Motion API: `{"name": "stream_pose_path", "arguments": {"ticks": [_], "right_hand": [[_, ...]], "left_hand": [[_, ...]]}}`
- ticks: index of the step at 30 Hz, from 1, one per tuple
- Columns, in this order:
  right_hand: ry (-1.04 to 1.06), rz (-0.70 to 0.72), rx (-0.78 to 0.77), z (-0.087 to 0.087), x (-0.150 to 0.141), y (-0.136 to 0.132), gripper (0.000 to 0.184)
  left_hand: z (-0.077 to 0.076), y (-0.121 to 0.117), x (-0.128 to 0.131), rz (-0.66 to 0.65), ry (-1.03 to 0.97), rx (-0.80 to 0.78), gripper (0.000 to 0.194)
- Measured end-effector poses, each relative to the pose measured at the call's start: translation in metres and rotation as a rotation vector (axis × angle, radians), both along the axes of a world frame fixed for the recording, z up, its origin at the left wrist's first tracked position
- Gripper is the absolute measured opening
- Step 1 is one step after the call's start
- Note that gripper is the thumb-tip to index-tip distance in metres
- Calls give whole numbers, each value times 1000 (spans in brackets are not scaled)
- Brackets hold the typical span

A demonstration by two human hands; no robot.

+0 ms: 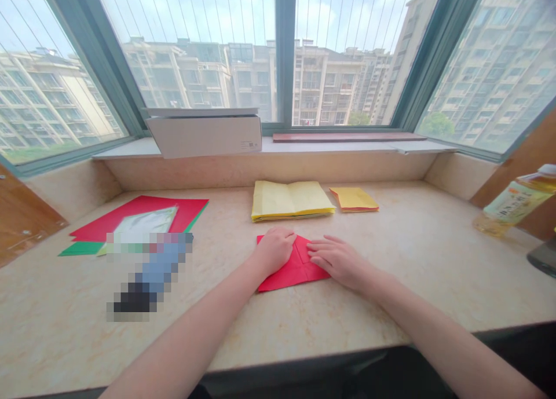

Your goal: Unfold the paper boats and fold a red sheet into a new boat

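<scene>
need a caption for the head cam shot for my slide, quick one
Left hand and right hand press folded red paper on a marble ledge, beside a yellow paper stack.

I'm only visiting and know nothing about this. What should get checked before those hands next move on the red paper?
Left hand on the red folded paper: ok, touching it.
Right hand on the same paper: ok, fingers across it.
Paper lying flat on the stone counter: ok.
Creases under the hands: cannot tell, the hands cover them.
Yellow folded paper stack apart from the red paper: ok, a small gap.
Pixelated object left of the hands: cannot tell what it is; not touching the red paper.
</scene>
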State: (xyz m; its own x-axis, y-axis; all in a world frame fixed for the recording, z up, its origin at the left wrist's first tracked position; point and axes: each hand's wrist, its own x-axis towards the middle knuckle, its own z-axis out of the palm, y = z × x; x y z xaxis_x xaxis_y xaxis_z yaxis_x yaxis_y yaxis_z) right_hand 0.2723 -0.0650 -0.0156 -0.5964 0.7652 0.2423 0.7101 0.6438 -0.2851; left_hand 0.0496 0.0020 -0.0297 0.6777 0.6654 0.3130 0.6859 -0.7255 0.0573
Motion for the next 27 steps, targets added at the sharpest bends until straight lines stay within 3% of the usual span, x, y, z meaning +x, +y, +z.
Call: {"name": "stream_pose_path", "arguments": {"ticks": [4,10,13,21,27], "right_hand": [[95,-187,119,4,6,3,26],[143,-313,-2,4,17,4,24],[148,-290,-25,1,17,7,20],[356,-154,102,1,21,11,36],[408,-85,52,3,32,15,32]], "left_hand": [[3,-1,-1,-9,-20,-19,28],[5,-2,-2,13,-54,-23,35],[7,-2,-3,29,-75,-18,37],[21,-2,-15,68,-206,1,41],[28,-4,-20,87,-453,-285,17]]}}
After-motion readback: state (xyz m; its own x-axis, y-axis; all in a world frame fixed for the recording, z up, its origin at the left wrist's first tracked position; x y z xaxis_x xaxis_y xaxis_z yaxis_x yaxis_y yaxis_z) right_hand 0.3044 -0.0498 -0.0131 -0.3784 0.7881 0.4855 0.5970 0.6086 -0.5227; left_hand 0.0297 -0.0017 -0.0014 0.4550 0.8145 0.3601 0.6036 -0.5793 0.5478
